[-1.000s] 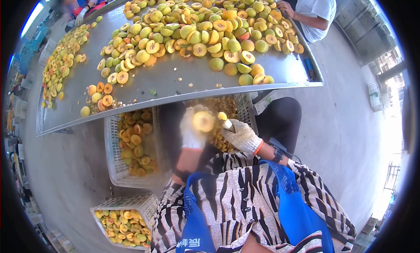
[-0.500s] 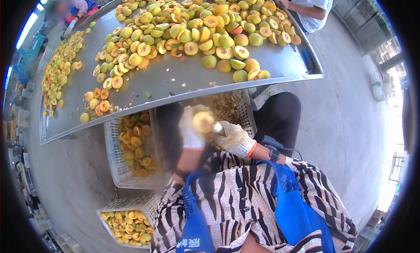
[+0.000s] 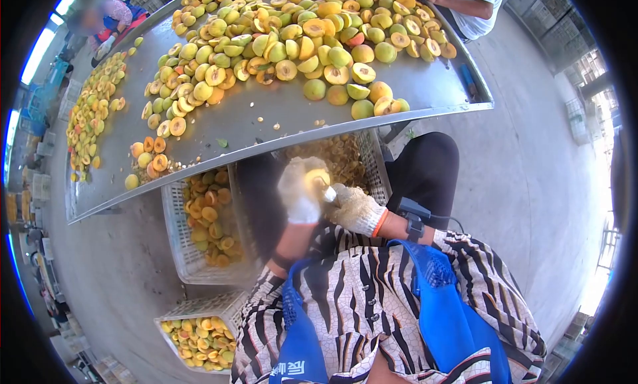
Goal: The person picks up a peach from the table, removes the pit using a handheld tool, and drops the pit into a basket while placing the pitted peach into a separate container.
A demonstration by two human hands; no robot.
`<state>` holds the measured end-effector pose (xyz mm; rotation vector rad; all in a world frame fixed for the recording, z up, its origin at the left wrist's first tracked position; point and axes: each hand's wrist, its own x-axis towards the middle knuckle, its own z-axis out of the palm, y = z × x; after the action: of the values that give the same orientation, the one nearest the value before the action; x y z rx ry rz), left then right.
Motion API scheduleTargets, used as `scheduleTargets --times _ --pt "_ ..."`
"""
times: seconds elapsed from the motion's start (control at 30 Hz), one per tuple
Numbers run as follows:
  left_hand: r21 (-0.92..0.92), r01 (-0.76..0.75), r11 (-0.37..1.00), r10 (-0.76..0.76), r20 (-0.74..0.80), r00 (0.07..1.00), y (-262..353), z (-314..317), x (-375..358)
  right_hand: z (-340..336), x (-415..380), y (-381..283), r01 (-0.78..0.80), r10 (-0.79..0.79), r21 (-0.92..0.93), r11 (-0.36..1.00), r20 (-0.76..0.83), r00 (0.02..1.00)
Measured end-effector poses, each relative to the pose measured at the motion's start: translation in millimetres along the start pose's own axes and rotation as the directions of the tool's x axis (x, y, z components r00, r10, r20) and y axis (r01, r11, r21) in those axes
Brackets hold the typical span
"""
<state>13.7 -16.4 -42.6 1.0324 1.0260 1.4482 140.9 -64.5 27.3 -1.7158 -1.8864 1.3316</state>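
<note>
My gloved left hand [image 3: 300, 188], smeared by motion, is wrapped round a yellow fruit piece [image 3: 317, 180] above my lap. Beside it, my gloved right hand [image 3: 357, 209] is closed on a small tool with a white part [image 3: 329, 194], which touches or nearly touches the fruit. The rest of the tool is hidden. Below and beyond my hands, a crate [image 3: 377, 166] holds brownish scraps. To the left, a white crate [image 3: 174, 234] contains halved fruit.
The metal table [image 3: 219, 135] bears a large heap of green and yellow fruit [image 3: 286, 45]. Another crate [image 3: 232, 307] of halves stands on the floor. One person [image 3: 116, 18] is at the far left, another [image 3: 475, 8] at the upper right.
My left hand has turned slightly with the fruit, which shows less of its round face. The view has shifted a little. Both hands remain close together.
</note>
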Motion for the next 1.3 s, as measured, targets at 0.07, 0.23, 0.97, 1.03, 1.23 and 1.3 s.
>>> scheduleTargets --times 0.07,0.23,0.97,1.03,1.23,1.3 --pt "-0.128 0.127 0.984 -0.128 -0.003 0.992 4.6 1.2 -0.6 0.3 2.6 4.9 -0.041 0.043 -0.035 0.999 0.052 0.998" --pt "-0.185 0.203 0.962 -0.199 0.039 0.979 14.6 10.1 2.1 14.2 0.8 17.9 -0.021 0.019 0.224 0.974 0.013 1.0" --pt "-0.438 0.461 0.772 -0.438 0.159 0.885 -20.8 0.1 18.8 -4.6 2.1 7.4 -0.247 0.09 0.416 0.875 0.362 0.928" --pt "-0.511 0.538 0.671 -0.576 0.098 0.812 -22.9 -3.6 22.7 -6.0 0.8 8.9 -0.353 0.091 0.553 0.755 0.444 0.891" --pt "-0.438 0.477 0.762 -0.451 0.171 0.876 9.6 -10.0 21.2 -4.2 2.8 29.0 -0.49 -0.256 0.809 0.325 0.574 0.778" --pt "-0.481 0.381 0.79 -0.389 0.088 0.917 20.0 -21.7 30.4 -11.2 11.2 31.4 -0.375 -0.087 0.656 0.655 0.559 0.825"
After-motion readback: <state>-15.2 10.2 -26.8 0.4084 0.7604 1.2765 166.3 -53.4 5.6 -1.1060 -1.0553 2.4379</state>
